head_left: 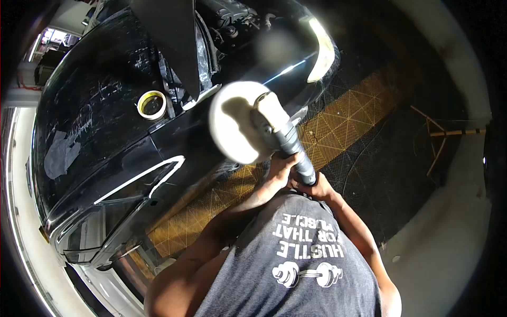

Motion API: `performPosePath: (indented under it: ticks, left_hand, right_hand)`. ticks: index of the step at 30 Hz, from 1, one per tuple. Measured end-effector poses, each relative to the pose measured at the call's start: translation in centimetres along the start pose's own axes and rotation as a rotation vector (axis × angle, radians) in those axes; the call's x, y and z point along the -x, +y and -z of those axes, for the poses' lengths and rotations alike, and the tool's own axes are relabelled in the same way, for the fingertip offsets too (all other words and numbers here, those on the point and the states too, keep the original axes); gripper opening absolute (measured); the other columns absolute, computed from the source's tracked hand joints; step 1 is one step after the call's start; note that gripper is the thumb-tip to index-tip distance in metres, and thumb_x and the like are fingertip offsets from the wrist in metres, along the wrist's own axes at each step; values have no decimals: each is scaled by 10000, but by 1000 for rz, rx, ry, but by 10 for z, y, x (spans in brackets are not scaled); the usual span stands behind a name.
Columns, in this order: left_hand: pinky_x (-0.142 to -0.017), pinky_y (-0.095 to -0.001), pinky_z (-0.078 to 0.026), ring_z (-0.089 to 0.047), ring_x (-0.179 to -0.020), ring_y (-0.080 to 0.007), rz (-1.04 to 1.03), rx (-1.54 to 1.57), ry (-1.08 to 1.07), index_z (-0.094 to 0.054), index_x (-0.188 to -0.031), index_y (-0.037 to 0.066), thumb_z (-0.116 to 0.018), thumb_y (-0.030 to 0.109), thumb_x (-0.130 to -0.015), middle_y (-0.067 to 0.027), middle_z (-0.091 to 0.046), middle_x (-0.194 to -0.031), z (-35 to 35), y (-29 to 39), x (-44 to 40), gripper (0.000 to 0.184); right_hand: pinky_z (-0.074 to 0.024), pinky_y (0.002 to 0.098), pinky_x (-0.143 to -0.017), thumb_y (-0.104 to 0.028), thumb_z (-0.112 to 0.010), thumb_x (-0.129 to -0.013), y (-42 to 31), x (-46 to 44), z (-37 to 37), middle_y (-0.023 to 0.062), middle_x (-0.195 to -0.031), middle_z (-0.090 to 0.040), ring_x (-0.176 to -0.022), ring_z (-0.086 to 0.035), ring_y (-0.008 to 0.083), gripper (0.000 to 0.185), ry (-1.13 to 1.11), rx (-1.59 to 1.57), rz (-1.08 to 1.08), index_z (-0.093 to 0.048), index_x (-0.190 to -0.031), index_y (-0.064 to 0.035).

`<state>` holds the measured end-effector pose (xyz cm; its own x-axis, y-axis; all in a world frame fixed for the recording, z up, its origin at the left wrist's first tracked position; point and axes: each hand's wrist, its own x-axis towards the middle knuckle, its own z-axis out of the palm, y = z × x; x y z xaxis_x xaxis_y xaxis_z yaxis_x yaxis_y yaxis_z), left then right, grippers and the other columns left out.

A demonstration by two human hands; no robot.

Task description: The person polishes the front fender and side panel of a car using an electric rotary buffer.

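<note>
Black paint covers the car [100, 105], which spreads ahead and to the left of both hands; a strip of yellow floor tiles [351, 113] runs ahead and to the right. A polisher [288, 138] points forward from the hands, its round white pad [227, 127] just beyond the left hand [281, 169], which wraps its body. The right hand [321, 188] is closed around its rear end. Whether pad and car touch, I cannot tell. Farther left, a tape roll [141, 109] rests on the car.
</note>
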<state>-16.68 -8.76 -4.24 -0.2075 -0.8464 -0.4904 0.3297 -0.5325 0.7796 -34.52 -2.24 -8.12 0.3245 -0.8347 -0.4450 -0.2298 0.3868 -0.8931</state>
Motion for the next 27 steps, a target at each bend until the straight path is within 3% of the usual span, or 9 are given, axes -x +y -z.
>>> performPosePath:
  ticks: [3, 5, 9, 11, 13, 16, 18, 22, 27]
  left_hand:
    - [-829, -354, -501, -595, -905, -186, -230, -45, 74, -596, -1028, -8, -812, 351, -745, -87, -627, -982, 15, -14, 15, 506]
    - [-848, -359, -492, -587, -940, -191, -294, -165, 56, -570, -1080, -6, -798, 372, -756, -95, -611, -1027, 19, -5, 28, 548]
    - [-792, -344, -498, -597, -891, -182, -245, -145, 129, -599, -998, -9, -787, 434, -743, -90, -631, -956, 15, -19, 7, 544]
    - [-756, -323, -507, -606, -787, -160, -156, -71, -12, -634, -919, 17, -815, 362, -716, -47, -650, -841, 5, -3, -7, 440]
    - [-769, -330, -516, -610, -809, -156, -101, -11, -39, -638, -951, 22, -836, 334, -692, -43, -657, -882, -7, 0, -25, 451]
    - [-865, -370, -493, -594, -918, -171, -54, -42, -102, -604, -1090, 48, -826, 317, -691, -49, -631, -982, -12, 8, -29, 530]
    - [-869, -371, -492, -592, -923, -173, -54, -50, -90, -597, -1094, 47, -827, 318, -689, -47, -626, -985, -6, 6, -19, 539]
    - [-835, -359, -501, -598, -891, -180, -172, -155, -31, -594, -1033, 16, -787, 368, -743, -66, -622, -958, 10, -7, 10, 496]
    - [-839, -356, -492, -594, -916, -188, -229, -168, -2, -575, -1073, -2, -766, 392, -773, -100, -629, -1004, 15, -25, -3, 531]
  right_hand:
    - [-528, 321, -804, -253, -840, -704, -10, 4, -5, 87, -960, -708, -875, -668, 161, 426, 12, 55, 110, -676, -1018, -15]
    - [-529, 323, -804, -233, -832, -694, -10, 1, 1, 90, -955, -713, -875, -671, 163, 430, -108, 231, 18, -677, -1028, -11]
    - [-528, 326, -785, -255, -832, -675, 9, -8, 2, 84, -929, -717, -842, -668, 156, 461, 17, 96, 141, -678, -1033, -9]
    - [-533, 365, -714, -305, -817, -618, 24, -14, 4, 143, -809, -708, -751, -693, 247, 458, 79, 90, 21, -674, -927, 3]
    - [-529, 352, -673, -309, -801, -633, 28, -16, 4, 114, -749, -689, -684, -661, 193, 422, 148, 19, 51, -673, -866, 19]
    - [-529, 350, -694, -299, -804, -640, 22, -13, 6, 110, -780, -687, -713, -655, 173, 448, 101, 1, -98, -668, -930, 14]
    - [-530, 345, -722, -286, -807, -646, 26, -10, 1, 109, -826, -696, -745, -658, 182, 470, 108, -31, 55, -661, -989, 1]
    - [-510, 358, -855, -259, -818, -639, -12, 7, 1, 130, -994, -698, -940, -667, 231, 546, -2, 48, -14, -637, -1100, -30]
    - [-524, 362, -816, -282, -837, -615, -4, 4, 5, 137, -963, -709, -893, -682, 234, 546, 62, 58, -7, -658, -1063, -28]
